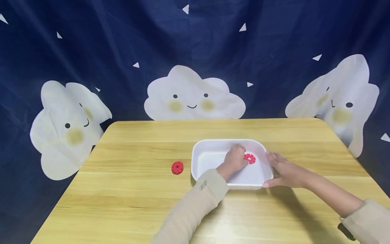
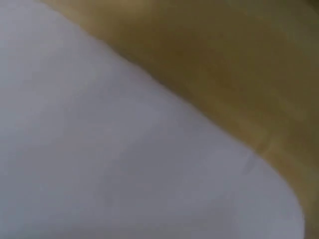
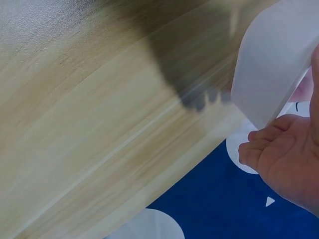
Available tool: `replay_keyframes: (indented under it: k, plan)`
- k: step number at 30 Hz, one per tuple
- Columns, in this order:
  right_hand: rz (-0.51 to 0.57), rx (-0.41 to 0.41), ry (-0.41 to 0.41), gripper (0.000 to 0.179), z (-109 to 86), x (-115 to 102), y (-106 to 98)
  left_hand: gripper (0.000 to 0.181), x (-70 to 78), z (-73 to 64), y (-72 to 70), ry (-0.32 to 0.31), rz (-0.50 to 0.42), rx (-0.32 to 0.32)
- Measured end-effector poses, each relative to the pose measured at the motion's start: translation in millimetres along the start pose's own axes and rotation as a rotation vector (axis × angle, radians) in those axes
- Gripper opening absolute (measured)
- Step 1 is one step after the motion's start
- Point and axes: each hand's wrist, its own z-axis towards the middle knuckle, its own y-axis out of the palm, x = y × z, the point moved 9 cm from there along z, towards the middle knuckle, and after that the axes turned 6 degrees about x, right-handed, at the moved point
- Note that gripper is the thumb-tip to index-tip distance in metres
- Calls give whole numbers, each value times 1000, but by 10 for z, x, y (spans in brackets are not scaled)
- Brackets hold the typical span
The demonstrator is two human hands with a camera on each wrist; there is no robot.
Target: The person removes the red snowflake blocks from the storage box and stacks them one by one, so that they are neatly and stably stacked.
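Observation:
A white rectangular tray [image 1: 210, 141] rests on the wooden table. My left hand [image 1: 234, 158] reaches into it with curled fingers. Thumb and forefinger pinch the left edge of a red flower-shaped disc [image 1: 250, 159], a flat notched piece with a hole in its middle. Against the tray's right end, my right hand [image 1: 286, 171] spreads its fingers and thumb along the outer wall and rim. The right wrist view shows that hand [image 3: 291, 154] with fairly straight fingers at the tray wall [image 3: 269, 64]. Blurred white and tan fill the left wrist view, without the hand.
Left of the tray, several red notched discs [image 1: 177, 167] lie in what looks like a small stack on the table [image 1: 122, 200]. Behind the table's far edge hangs a dark blue curtain [image 1: 122, 34] with white clouds and triangles.

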Motion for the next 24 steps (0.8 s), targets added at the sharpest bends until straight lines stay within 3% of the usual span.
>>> replay_keyframes:
  k: [8, 11, 16, 24]
  plan:
    - [-19, 14, -22, 110, 31, -29, -60, 34, 126, 21, 19, 153, 396, 34]
    - [-11, 19, -24, 109, 36, -42, -48, 34, 132, 17, 59, 177, 481, 26]
    - [2, 30, -32, 108, 17, -29, -12, 28, 144, -42, 84, 219, 483, 20]
    - [13, 38, -37, 107, -20, -14, 21, 19, 139, -115, 60, 293, 359, -11]
